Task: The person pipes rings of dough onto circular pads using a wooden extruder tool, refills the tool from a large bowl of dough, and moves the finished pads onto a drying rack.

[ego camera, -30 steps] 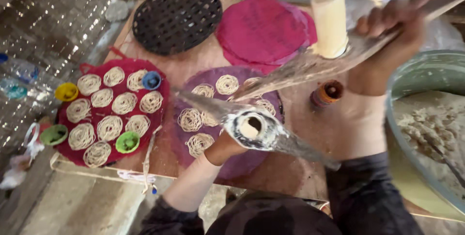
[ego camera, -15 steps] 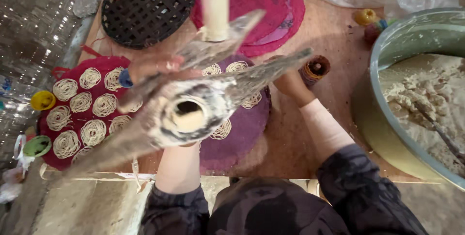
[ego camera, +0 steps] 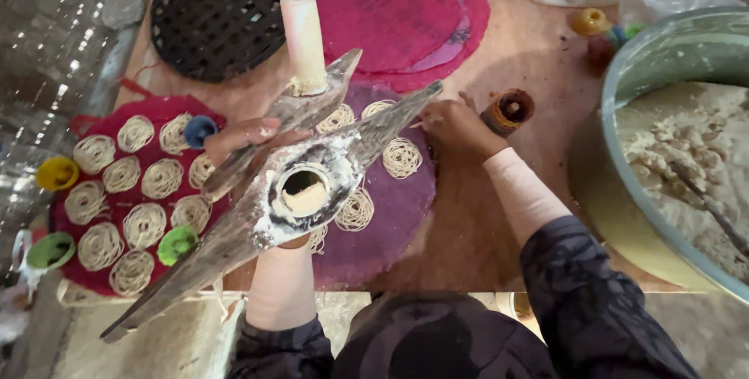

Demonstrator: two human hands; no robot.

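Observation:
A flour-dusted wooden press (ego camera: 234,246) with two long handles and a dough-filled round hole (ego camera: 300,192) in its middle hovers over a purple mat (ego camera: 390,223). The mat carries several pale noodle coils (ego camera: 402,157). A second wooden piece with a cream plunger (ego camera: 304,43) lies crossed on top of the press. My left hand (ego camera: 246,135) grips the press from beneath, fingers curled over the upper piece. My right hand (ego camera: 452,125) is closed at the far tip of the press handle, beside a small brown cylinder (ego camera: 509,110).
A red mat (ego camera: 82,270) at the left holds several noodle coils, with yellow (ego camera: 56,174), green (ego camera: 51,250) and blue (ego camera: 200,129) caps around it. A black woven mat (ego camera: 226,12) and pink mats (ego camera: 398,12) lie behind. A big bowl (ego camera: 624,74) of dough stands at right.
The press has swung from high on the right down over the purple mat. My right hand came down from the raised handle to the mat's far edge.

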